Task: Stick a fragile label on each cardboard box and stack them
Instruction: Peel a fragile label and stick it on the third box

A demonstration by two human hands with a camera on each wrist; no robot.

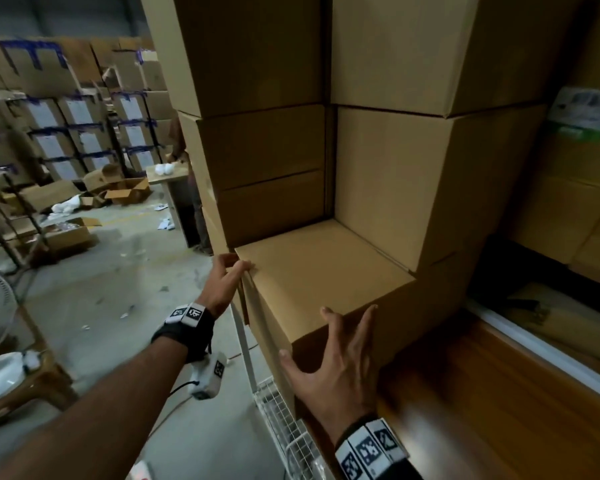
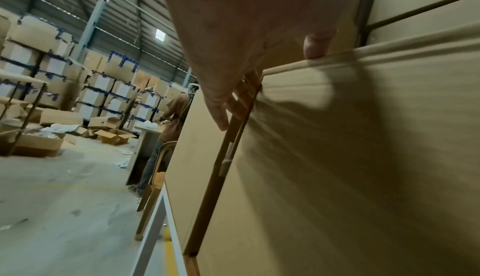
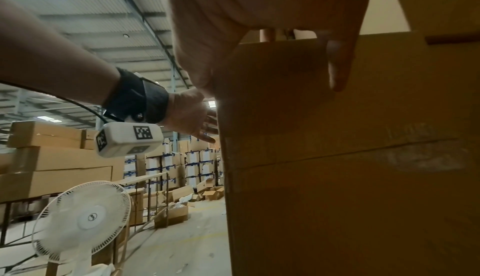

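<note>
- While I am watching from far away, I am seeing the left hand (image 1: 226,279) touching the far left corner of the cardboard box (image 1: 321,268), with its fingers mostly straight and only the tips bending over the edge. It is not really holding on, so it could be slipping off if the box starts moving.
- The box is sitting low at the front of the pile, with its back against the left stack (image 1: 257,133) and its right side against the right stack (image 1: 423,161). If I am pushing too hard on the left, I am thinking the box could be turning and sticking out crooked.
- I am not seeing any fragile label on the top or on the sides that are showing. The hidden sides I cannot tell. If the label is missing, more boxes could be going on top and covering the spot.
- The right hand (image 1: 340,365) is spreading wide and flat against the near corner, holding nothing. A wide flat hand is only pushing, so the box could be sliding off its base toward me.
- The tall stacks are rising high above the box. A hard bump could be shaking them.
- On the far right, the wooden surface (image 1: 465,393) is lying close by, and my right arm could be knocking into it.
</note>
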